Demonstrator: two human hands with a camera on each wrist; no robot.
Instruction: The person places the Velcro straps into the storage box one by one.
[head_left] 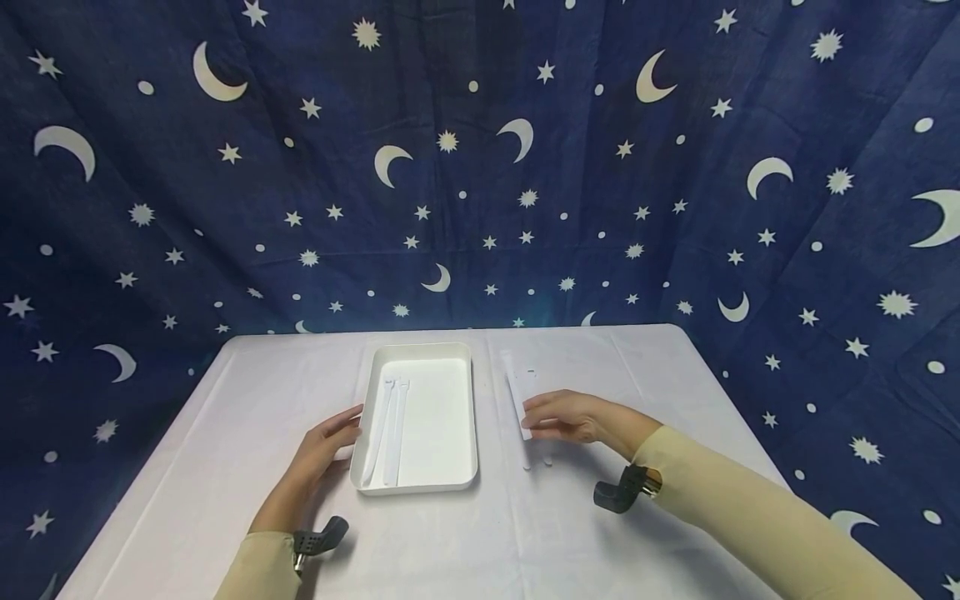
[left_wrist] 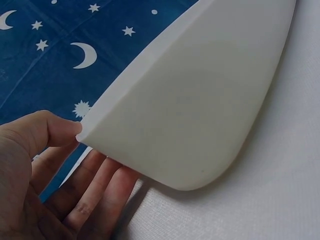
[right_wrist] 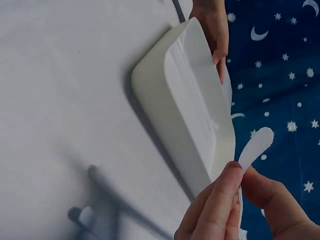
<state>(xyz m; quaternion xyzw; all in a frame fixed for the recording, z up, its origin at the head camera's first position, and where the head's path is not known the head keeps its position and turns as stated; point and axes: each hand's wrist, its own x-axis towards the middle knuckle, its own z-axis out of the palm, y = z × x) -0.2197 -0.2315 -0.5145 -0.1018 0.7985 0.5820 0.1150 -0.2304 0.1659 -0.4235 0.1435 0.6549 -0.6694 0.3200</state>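
My right hand point(head_left: 566, 417) pinches a white flat strap point(right_wrist: 257, 145) between thumb and fingers, to the right of the tray. The strap's rounded end sticks out beyond the fingertips. Two similar white straps point(head_left: 394, 433) lie side by side lengthwise along the left part of the shallow white tray point(head_left: 442, 417). At the tray's left side is my left hand point(head_left: 322, 446). Its thumb touches the rim and its extended fingers lie against the outer wall, partly hidden behind the tray in the left wrist view.
White strap ends point(head_left: 527, 465) show on the table beneath my right hand; the rest of them is mostly covered or blends into the cloth. A white cloth covers the table point(head_left: 420, 550). Behind it hangs a dark blue curtain point(head_left: 480, 167) with moons and stars.
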